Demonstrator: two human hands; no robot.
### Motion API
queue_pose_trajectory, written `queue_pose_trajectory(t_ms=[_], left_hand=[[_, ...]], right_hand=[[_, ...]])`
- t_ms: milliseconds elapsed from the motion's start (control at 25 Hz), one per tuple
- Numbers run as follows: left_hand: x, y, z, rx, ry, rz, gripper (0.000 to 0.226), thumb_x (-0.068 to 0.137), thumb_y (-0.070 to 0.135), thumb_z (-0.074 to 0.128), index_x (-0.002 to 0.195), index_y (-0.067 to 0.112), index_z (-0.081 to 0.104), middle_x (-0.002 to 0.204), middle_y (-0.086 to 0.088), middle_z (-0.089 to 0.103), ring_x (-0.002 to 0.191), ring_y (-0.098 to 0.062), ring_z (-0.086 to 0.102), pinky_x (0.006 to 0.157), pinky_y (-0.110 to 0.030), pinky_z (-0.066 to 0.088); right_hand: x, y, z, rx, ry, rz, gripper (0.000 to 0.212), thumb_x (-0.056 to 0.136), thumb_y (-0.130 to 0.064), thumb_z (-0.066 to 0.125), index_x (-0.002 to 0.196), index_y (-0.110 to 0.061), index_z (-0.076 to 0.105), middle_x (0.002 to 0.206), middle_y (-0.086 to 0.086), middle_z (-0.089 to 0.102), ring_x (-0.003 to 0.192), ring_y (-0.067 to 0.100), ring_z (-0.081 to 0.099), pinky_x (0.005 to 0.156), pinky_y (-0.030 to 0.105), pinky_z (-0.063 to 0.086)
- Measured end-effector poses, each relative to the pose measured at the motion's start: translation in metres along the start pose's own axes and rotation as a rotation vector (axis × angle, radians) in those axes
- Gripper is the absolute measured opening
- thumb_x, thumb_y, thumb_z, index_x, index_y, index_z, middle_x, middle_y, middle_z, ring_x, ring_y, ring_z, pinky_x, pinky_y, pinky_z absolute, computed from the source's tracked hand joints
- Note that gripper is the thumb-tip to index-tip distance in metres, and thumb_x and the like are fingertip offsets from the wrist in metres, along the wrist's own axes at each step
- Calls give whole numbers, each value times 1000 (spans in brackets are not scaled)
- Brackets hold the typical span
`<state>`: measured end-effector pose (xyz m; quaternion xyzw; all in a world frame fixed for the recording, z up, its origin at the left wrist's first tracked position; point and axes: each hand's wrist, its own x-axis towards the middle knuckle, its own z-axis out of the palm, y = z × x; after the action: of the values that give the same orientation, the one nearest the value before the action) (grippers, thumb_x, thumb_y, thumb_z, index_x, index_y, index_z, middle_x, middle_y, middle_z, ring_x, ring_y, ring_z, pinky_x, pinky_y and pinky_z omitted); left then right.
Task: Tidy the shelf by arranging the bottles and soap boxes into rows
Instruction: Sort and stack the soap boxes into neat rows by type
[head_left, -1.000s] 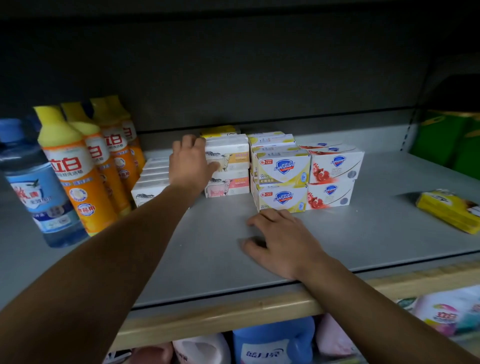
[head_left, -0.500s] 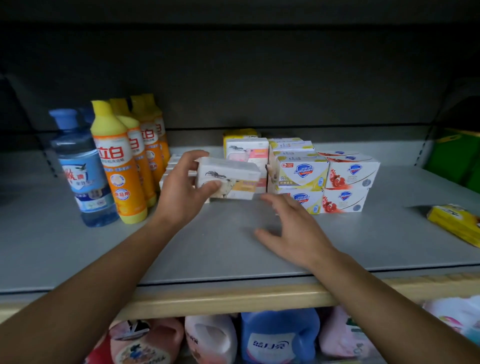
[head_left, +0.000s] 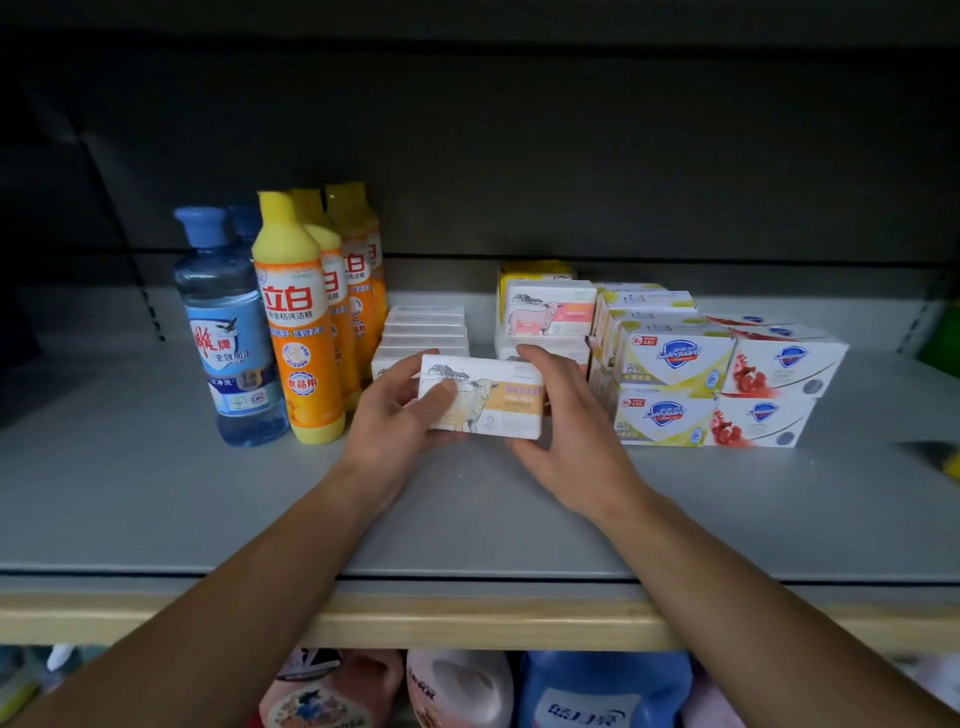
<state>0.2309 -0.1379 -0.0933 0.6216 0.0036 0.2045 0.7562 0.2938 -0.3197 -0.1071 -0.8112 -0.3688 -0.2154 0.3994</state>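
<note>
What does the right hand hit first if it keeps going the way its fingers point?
The right hand points up and back over the sheep soap box it holds. Going on, it would likely meet the stacked pink sheep soap boxes first; depth is unclear from this view.

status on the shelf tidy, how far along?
Done: orange bottles stand in a row beside the blue bottle; Safeguard boxes stacked two high. In hand: left hand and right hand hold a sheep soap box. Left: placing it, plus the yellow pack lying apart at the right edge.
</note>
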Motion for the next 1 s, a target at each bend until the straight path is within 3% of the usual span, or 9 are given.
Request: queue_pose_trajectory(t_ms=[160,240,320,440,520,600,720,840,1000], left_hand=[[1,0,3,-78,-38,-51,36,91,12,62,127,17,58,111,-8,73,99,-27,71,69,-36,60],[1,1,1,-166,-58,-113,38,92,8,60,129,15,57,115,-9,71,103,-29,69,72,-37,60],[1,5,-2,-247,-100,-172,39,90,4,58,128,11,59,118,-13,69,107,-31,67,78,-38,59],[-2,10,-4,-258,-126,-166,41,80,10,67,120,7,62,113,-18,69,98,-31,69,76,-35,59],[-6,11,-2,-123,-94,-135,40,76,29,71,109,8,65,109,-18,68,85,-30,70,71,-35,59],[-10,9,-1,181,-42,-86,43,79,47,67,100,10,66,98,-16,71,70,-27,69,60,-34,59],[-12,6,-2,478,12,-10,50,88,60,52,89,13,69,72,-6,73,53,-20,66,46,-26,52],[-12,7,-5,536,52,1,56,86,68,46,81,18,72,59,4,69,47,-13,62,42,-21,46],[-6,3,-4,430,68,-14,53,83,66,53,92,17,70,73,0,74,55,-16,67,49,-25,52]], right_hand=[[-3,0,-4,166,27,67,85,73,-13,77,141,-37,32,127,-27,44,116,5,52,95,25,47],[-5,-1,-6,313,37,146,84,72,-15,78,140,-38,35,130,-23,48,110,5,59,92,28,51],[-7,-2,-8,443,63,220,71,74,-27,75,134,-42,40,128,-9,54,102,8,64,89,28,53],[-8,-3,-13,451,57,339,38,81,-43,67,116,-47,53,112,-3,63,85,15,68,77,28,55],[-8,-5,-14,414,-1,416,29,80,-58,58,103,-41,60,90,-2,69,64,13,68,61,23,52],[-7,-6,-15,381,-50,487,48,76,-71,45,94,-31,65,71,1,69,54,11,64,55,22,47],[-6,-8,-17,363,-49,560,64,75,-79,33,84,-26,69,63,-1,70,46,10,60,46,16,43],[-5,-10,-15,337,-62,583,70,79,-80,31,79,-22,70,59,2,69,43,11,59,41,14,42],[-5,-13,-15,326,-33,546,57,78,-75,37,84,-28,68,62,-1,69,49,11,62,51,20,45]])
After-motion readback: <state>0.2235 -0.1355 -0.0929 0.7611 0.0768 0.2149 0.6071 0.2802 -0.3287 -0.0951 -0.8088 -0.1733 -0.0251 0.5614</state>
